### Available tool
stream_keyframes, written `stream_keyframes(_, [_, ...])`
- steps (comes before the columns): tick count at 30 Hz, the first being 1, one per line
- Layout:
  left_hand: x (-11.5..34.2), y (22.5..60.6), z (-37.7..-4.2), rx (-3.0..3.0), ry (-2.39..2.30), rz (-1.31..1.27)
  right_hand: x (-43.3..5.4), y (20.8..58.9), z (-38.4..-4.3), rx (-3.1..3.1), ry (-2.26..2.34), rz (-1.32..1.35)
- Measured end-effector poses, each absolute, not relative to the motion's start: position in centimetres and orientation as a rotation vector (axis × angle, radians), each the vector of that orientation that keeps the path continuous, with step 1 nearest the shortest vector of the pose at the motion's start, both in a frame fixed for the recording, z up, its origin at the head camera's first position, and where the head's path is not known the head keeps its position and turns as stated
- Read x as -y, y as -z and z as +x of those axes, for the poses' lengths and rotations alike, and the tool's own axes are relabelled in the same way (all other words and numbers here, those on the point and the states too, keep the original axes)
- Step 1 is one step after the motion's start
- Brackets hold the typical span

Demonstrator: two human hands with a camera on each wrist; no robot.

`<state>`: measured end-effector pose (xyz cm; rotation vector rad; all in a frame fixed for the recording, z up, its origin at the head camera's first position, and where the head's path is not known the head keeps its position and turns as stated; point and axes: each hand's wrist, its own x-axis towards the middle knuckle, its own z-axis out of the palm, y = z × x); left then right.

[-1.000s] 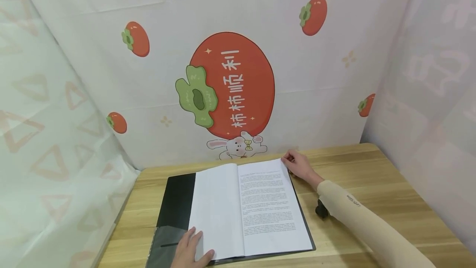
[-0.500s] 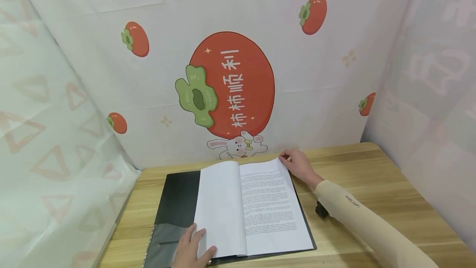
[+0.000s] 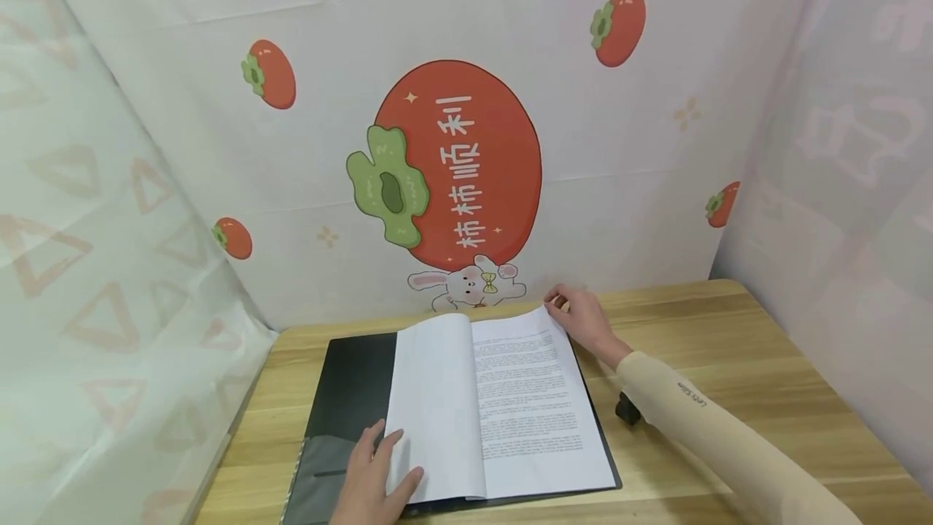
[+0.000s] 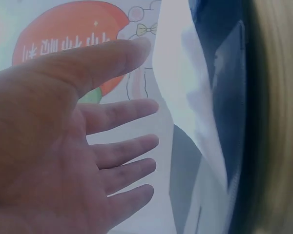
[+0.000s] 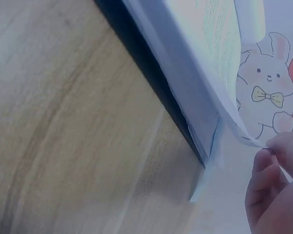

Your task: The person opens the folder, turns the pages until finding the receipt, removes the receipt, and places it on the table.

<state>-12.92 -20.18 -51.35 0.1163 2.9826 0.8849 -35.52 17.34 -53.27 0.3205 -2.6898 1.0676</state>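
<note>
A black folder (image 3: 357,379) lies spread on the table, with white sheets in it. The right-hand page (image 3: 528,403) carries printed text, and the left-hand page (image 3: 430,403) is blank and bulges near the middle fold. My right hand (image 3: 583,321) pinches the page's far right corner between thumb and finger, lifting it a little, as the right wrist view shows at the corner (image 5: 254,142). At the lower left, my left hand (image 3: 372,476) has its fingers spread and rests by the blank page's near left edge. In the left wrist view its fingers (image 4: 124,148) are straight and hold nothing.
The wooden table (image 3: 692,363) ends at a white cloth wall (image 3: 619,136) printed with persimmons and a rabbit. Cloth also hangs on the left and right sides. A small black object (image 3: 627,409) shows beneath the right sleeve (image 3: 700,420).
My right hand has drawn the page corner slightly left and up. The blank left page has shifted a little to the right and bulges more. My left hand has moved slightly up.
</note>
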Motion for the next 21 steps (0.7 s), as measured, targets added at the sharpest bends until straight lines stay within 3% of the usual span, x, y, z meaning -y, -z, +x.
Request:
stream_keyframes(14, [16.8,47.8,-14.5,-3.123,-0.677,0.414,-15.9,52.2,-35.4,2.678,-1.237,0.364])
stream_keyframes(21, [14.6,47.3,-15.5,-3.219,-0.594,0.682,-14.6,50.8,-34.9,2.662,-1.392,0.378])
